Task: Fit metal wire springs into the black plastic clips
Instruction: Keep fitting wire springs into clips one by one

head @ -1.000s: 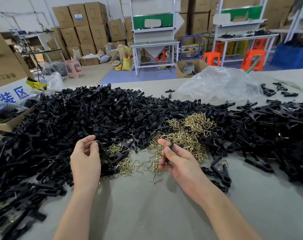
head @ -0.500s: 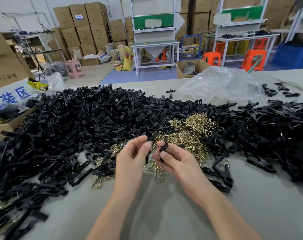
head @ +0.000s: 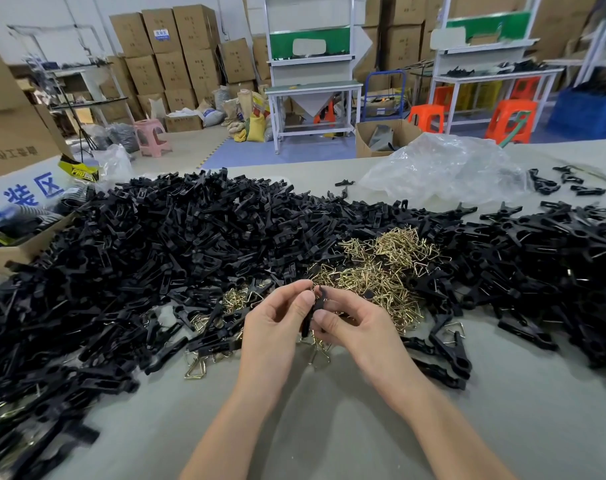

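Both hands meet at the middle of the table over a black plastic clip (head: 312, 315). My left hand (head: 275, 329) pinches the clip from the left with thumb and fingertips. My right hand (head: 355, 322) grips it from the right, thumb against its side. Whether a spring sits in this clip cannot be seen. A heap of brass-coloured wire springs (head: 381, 268) lies just behind the hands. A big pile of black clips (head: 156, 258) spreads over the left and middle of the table, and another pile of clips (head: 543, 258) fills the right side.
Loose springs (head: 196, 368) and single clips (head: 450, 355) lie beside the hands. A crumpled clear plastic bag (head: 443, 168) sits at the back right. A cardboard box (head: 14, 251) stands at the left edge. Bare grey table surface (head: 312, 427) lies below my wrists.
My left hand left the clip pile on the left, came to the centre and now pinches the clip together with my right hand, which rose slightly.
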### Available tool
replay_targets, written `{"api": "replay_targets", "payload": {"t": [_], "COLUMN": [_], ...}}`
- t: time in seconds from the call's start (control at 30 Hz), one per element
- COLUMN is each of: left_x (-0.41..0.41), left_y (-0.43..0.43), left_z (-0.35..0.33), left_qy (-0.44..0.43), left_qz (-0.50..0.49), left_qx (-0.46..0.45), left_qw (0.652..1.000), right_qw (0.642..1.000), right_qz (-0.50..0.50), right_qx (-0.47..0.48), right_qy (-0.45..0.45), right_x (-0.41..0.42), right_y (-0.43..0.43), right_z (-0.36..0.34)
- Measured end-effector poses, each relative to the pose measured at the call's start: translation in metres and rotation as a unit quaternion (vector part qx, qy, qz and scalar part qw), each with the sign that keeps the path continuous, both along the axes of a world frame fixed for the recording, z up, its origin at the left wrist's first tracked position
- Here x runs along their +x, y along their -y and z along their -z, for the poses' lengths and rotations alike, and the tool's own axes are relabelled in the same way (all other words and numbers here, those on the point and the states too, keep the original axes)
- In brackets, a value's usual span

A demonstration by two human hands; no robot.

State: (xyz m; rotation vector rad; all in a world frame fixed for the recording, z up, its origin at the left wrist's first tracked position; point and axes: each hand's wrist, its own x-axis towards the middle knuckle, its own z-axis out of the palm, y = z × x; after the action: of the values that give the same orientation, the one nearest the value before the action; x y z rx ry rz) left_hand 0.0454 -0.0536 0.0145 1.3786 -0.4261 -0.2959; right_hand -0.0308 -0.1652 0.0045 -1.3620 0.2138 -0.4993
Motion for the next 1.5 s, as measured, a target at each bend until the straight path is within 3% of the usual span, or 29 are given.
{"api": "replay_targets", "payload": {"t": [0.93, 1.17, 1.4, 1.5], "left_x": [-0.0021, -0.0062, -0.0057, -0.0050], "left_y": [-0.0002, -0.0011, -0.0029, -0.0035], "left_z": [0.0019, -0.0022, -0.0041, -0.0050], "left_qy": [-0.041, -0.012, 0.086, 0.053], "left_qz": [0.019, 0.021, -0.024, -0.011], "left_qx": [-0.029, -0.002, 0.043, 0.014], "left_qw": [0.999, 1.000, 0.995, 0.998], "right_qw": [0.999, 1.000, 1.000, 1.000], "right_qz": [-0.031, -0.014, 0.005, 0.023], "right_qx": [-0.003, -0.017, -0.017, -0.018], "right_qy": [-0.007, -0.009, 0.004, 0.010], "right_x": [0.0031, 0.0013, -0.0025, -0.0032], "right_y": [-0.0007, 0.0011, 0.0004, 0.0016], "right_z": [0.0058, 0.0037, -0.0026, -0.0028]}}
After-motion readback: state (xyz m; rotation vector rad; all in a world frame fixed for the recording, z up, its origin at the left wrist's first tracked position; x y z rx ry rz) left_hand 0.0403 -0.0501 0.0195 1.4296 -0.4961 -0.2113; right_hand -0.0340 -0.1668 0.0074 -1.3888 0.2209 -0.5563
